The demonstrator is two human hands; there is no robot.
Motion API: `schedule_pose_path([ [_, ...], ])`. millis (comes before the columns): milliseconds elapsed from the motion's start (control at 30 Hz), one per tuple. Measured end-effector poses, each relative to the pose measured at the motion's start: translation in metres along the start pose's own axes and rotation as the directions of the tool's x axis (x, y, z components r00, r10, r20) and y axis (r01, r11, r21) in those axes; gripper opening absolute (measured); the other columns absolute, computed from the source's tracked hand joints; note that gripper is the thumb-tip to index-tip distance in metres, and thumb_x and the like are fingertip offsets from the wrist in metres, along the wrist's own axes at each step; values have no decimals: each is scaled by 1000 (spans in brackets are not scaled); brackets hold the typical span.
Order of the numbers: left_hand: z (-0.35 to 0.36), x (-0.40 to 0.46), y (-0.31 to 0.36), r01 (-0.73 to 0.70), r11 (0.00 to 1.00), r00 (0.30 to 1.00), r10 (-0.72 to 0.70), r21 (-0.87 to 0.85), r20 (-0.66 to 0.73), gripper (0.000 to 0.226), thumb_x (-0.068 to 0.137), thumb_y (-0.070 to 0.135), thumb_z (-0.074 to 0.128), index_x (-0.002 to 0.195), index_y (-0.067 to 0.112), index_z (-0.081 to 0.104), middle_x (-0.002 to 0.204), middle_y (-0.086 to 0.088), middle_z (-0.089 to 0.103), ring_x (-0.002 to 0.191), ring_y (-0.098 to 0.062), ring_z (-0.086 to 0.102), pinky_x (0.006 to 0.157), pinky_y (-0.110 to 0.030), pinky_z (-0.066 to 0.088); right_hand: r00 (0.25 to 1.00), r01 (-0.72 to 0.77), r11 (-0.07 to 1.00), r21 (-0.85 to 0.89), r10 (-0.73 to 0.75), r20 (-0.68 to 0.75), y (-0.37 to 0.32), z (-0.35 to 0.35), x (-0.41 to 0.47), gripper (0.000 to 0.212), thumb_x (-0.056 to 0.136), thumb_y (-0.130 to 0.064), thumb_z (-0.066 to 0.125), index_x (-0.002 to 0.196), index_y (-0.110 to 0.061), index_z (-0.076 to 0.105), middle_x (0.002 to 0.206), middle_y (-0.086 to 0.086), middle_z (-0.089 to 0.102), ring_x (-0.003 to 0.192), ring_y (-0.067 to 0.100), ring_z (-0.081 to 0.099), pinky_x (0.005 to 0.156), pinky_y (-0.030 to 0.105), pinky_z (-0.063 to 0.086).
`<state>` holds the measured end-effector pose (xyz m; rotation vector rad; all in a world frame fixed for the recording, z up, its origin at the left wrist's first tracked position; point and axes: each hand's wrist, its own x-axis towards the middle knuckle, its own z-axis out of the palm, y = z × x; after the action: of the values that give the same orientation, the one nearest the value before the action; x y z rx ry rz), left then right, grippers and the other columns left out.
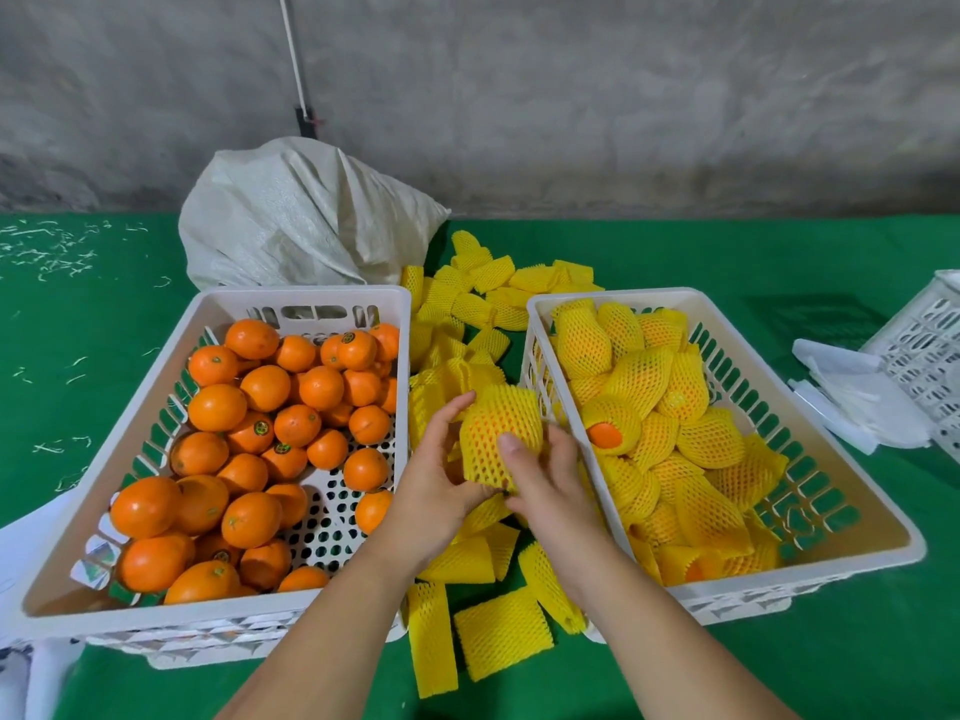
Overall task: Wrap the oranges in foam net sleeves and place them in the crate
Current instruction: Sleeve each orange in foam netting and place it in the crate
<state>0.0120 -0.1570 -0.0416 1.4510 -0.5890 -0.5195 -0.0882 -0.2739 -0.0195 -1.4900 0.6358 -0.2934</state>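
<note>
Between the two crates, both hands hold an orange covered by a yellow foam net sleeve (501, 423). My left hand (441, 470) grips its left side and lower edge. My right hand (540, 475) grips it from the front right, thumb on the net. The left white crate (301, 298) holds several bare oranges (218, 407). The right white crate (571, 298) holds several sleeved oranges (644, 376). Loose empty yellow sleeves (498, 634) lie on the green table between the crates.
A grey woven sack (301, 215) sits behind the left crate. A white basket (930, 350) and white sheets (852, 392) lie at the right edge. White paper (31, 532) lies at the lower left. A concrete wall stands behind the table.
</note>
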Motion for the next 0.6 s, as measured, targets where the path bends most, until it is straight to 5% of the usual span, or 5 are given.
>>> schedule_pose_path([
  [133,1,1,3,59,998,997,-60,23,52,90,88,-13,73,159,32,41,145,19,60,129,0,60,94,-18,54,998,-60,998,20,60,7,-5,8,2,115,56,-74,80,153,-46,27,148,-11,47,131,22,54,103,50,54],
  [333,5,4,1,118,993,992,-117,-19,39,46,99,-15,52,124,15,74,106,-7,81,89,-19,76,80,-28,63,995,52,998,43,-48,-93,0,-5,-1,98,62,-60,80,145,-54,28,145,-11,48,130,18,53,105,45,52],
  [433,7,2,-4,79,993,994,-85,88,70,31,104,-2,58,118,17,78,91,-6,79,78,-13,70,73,-23,59,989,103,995,14,-101,-107,2,-18,-3,97,70,-45,80,147,-58,22,143,-17,46,125,5,54,91,22,54],
  [500,9,2,-6,64,988,994,-75,139,80,22,105,10,60,114,20,78,93,-3,79,78,-10,68,71,-21,56,963,195,977,-89,-208,-173,0,-42,-8,90,77,-31,77,144,-61,25,141,-19,41,123,-4,51,92,15,51],
  [600,10,2,-8,74,987,995,-84,144,61,21,106,18,59,117,24,76,98,1,78,81,-8,68,72,-21,57,878,221,838,-498,-393,-272,9,-91,-18,85,79,-32,65,150,-51,24,146,-14,29,137,14,38,105,31,40],
])
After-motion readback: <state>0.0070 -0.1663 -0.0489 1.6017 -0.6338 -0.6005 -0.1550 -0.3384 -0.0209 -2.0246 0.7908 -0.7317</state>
